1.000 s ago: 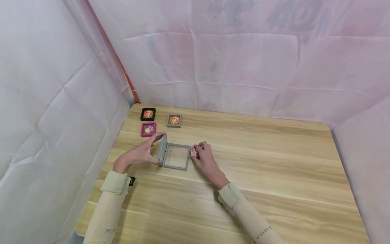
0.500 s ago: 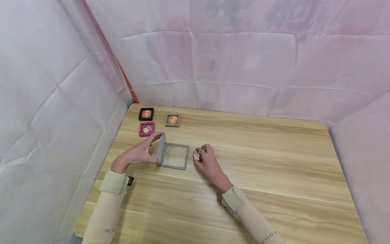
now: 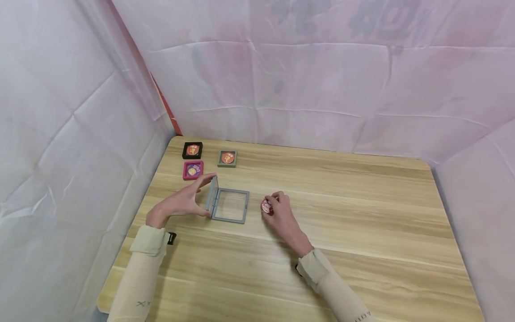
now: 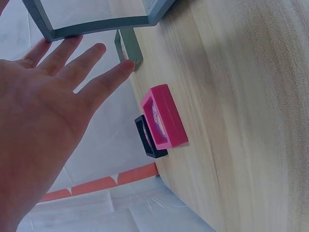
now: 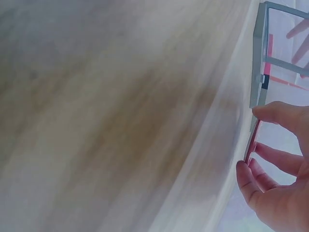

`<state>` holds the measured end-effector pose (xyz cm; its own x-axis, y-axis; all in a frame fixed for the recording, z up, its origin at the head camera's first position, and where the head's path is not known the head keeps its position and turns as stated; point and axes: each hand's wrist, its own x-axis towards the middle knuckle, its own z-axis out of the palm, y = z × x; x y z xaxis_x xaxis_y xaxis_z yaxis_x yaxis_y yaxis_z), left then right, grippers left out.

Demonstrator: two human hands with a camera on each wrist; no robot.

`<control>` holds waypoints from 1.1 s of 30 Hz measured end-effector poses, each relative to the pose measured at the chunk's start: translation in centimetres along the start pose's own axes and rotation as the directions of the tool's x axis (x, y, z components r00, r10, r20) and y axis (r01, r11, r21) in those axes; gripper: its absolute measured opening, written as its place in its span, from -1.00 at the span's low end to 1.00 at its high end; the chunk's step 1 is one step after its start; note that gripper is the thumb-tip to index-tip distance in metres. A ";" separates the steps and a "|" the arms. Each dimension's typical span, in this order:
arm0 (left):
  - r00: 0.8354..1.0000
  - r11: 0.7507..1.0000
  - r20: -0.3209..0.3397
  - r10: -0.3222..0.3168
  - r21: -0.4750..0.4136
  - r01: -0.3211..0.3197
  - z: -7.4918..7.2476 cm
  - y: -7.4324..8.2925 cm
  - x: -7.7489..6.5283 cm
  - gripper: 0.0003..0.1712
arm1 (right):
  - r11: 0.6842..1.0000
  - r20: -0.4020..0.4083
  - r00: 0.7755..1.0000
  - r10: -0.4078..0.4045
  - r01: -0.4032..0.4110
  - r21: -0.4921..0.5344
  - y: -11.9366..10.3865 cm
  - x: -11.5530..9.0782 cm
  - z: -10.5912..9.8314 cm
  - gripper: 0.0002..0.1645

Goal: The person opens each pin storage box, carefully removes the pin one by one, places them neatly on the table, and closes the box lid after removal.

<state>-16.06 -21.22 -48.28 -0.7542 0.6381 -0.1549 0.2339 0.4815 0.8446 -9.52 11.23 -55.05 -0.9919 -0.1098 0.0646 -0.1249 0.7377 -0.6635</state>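
A grey-blue hinged display frame (image 3: 228,220) with clear film lies on the table, its lid standing up at the left side. My left hand (image 3: 179,203) holds that lid between thumb and fingertips, at its near and far edges. In the left wrist view, the fingers (image 4: 72,67) are extended and touch the lid's rim (image 4: 101,25). Just right of the frame, my right hand (image 3: 283,219) pinches a round red badge (image 3: 265,206) with a printed face. From the right wrist the badge (image 5: 252,140) shows edge-on between thumb and fingertips, low over the tabletop.
Three smaller square frames with round pieces inside sit at the back left: a black frame (image 3: 192,150), a magenta frame (image 3: 193,170) and a grey-green frame (image 3: 227,159). Pale cloth walls (image 3: 301,89) enclose the wooden table (image 3: 362,201) at the back and sides.
My right hand has drawn the red badge from the frame's right edge a short way to the right. The left hand and the raised lid stay in place.
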 end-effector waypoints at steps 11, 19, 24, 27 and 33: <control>1.000 1.000 -0.006 -0.009 0.003 0.009 0.1 0.1 0.1 0.37 | 1.000 -0.051 0.998 0.031 -0.031 0.005 1.5 -0.6 -1.3 -0.47; 1.000 1.000 0.002 -0.028 0.009 0.028 0.0 0.2 0.0 0.37 | 1.000 -0.087 0.996 0.029 -0.027 0.016 2.2 -1.1 -2.1 -0.46; 1.000 1.000 0.009 -0.025 -0.004 0.025 0.0 0.3 0.0 0.37 | 0.999 -0.099 0.994 0.046 -0.046 0.005 2.6 -1.4 -2.6 -0.42; 1.000 1.000 0.009 -0.018 -0.007 0.018 0.0 0.3 -0.1 0.37 | 0.998 -0.104 0.993 0.060 -0.059 0.015 2.9 -1.5 -2.8 -0.40; 0.999 0.999 0.009 -0.039 -0.001 0.039 -0.1 0.3 0.0 0.37 | 0.995 -0.129 0.987 0.100 -0.096 0.031 3.7 -1.9 -3.4 -0.42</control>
<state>-16.03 -21.10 -48.00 -0.7571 0.6243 -0.1925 0.2036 0.5054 0.8385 -8.15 16.45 -55.09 -0.9942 0.0514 0.0940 -0.0278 0.7238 -0.6894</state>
